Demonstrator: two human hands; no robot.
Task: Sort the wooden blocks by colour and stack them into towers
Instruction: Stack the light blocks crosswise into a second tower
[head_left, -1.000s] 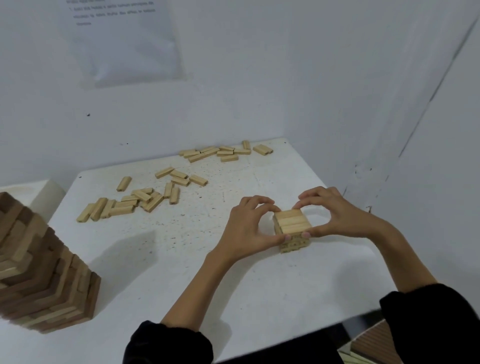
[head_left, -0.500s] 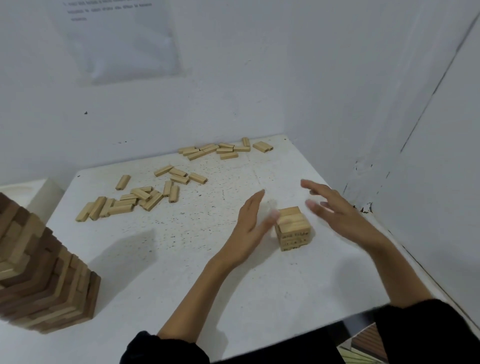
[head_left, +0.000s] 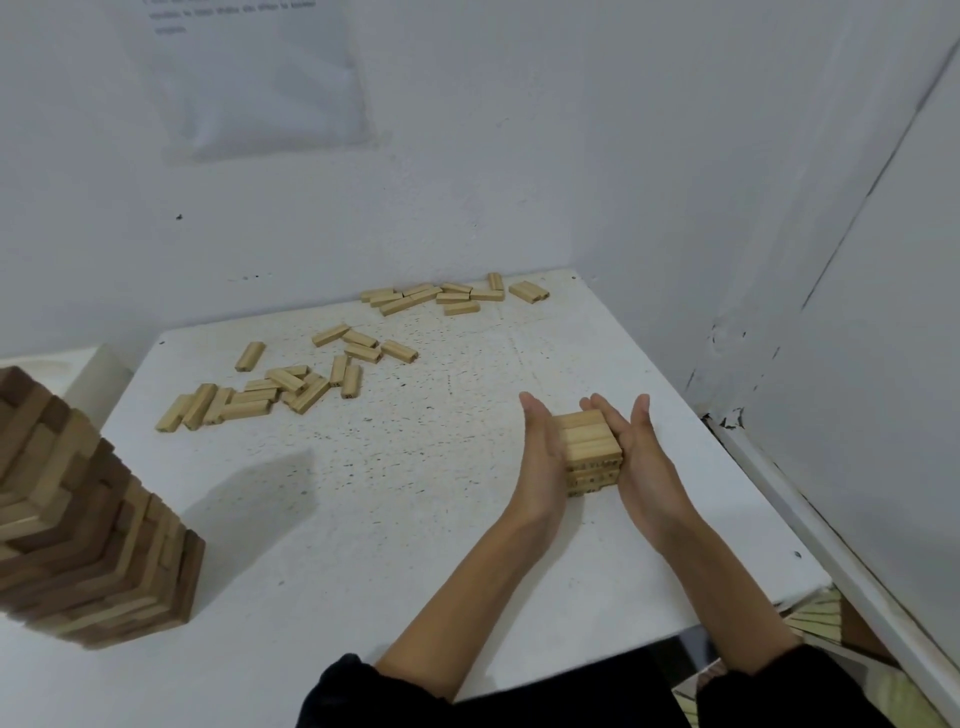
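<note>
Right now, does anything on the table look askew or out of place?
Yes: the tall tower at the left is twisted, its layers fanned out of line, and it seems to mix dark and light blocks. The small stack between the flat left hand and right hand looks square.

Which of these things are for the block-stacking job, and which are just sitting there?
For the job:
- small light tower, pressed between the left hand and right hand
- loose light blocks waiting farther back
- tall tower on the left

Just there:
- paper sheet on the wall
- white table under everything
</note>
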